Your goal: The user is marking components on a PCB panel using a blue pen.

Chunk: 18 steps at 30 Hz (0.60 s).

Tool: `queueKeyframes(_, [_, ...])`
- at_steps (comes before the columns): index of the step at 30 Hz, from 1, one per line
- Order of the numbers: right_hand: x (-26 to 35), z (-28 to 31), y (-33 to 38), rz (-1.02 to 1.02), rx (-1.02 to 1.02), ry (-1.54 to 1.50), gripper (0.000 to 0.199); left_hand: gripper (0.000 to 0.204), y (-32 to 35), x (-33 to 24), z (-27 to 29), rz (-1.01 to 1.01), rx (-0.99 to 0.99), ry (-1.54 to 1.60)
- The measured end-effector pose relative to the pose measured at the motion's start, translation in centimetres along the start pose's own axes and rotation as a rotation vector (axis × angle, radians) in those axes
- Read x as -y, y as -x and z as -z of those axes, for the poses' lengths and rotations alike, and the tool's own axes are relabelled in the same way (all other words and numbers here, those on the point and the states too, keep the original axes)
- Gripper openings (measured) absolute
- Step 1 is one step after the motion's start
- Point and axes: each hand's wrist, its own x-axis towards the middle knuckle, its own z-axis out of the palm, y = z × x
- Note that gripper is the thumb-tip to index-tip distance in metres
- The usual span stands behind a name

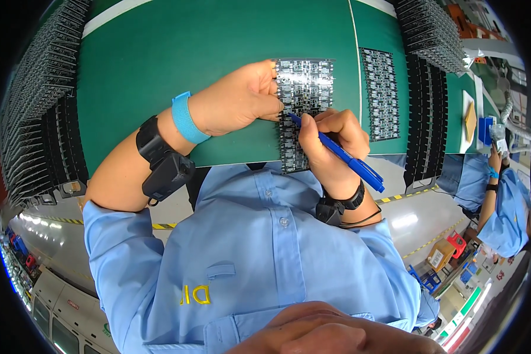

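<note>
A black circuit board panel, covered in rows of small pale parts, is held over the front edge of the green table. My left hand pinches its left edge between thumb and curled fingers. In my right hand is a blue marker pen, gripped in a writing hold. The pen's tip is at the panel's left side, close to my left thumb; whether it touches the surface I cannot tell. My right fingers hide part of the panel's lower right.
Another circuit board panel lies flat on the green table at the right. Black racks packed with boards stand at the left and right. Further right, a co-worker in a blue shirt is at the same bench line.
</note>
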Motion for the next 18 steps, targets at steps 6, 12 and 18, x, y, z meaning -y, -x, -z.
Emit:
queueKeyframes(6, [0.26,0.70,0.66,-0.014,0.023,-0.022,0.028,0.064,-0.23,0.61,0.40,0.000,0.013,0.005])
queueKeyframes(12, [0.42,0.67,1.01,0.002,0.040,-0.025,0.028,0.060,-0.27,0.35,0.34,0.009,0.013,0.022])
queueKeyframes(18, [0.26,0.36,1.07,0.005,0.029,0.004,0.029,0.057,-0.17,0.55,0.35,0.004,-0.003,0.005])
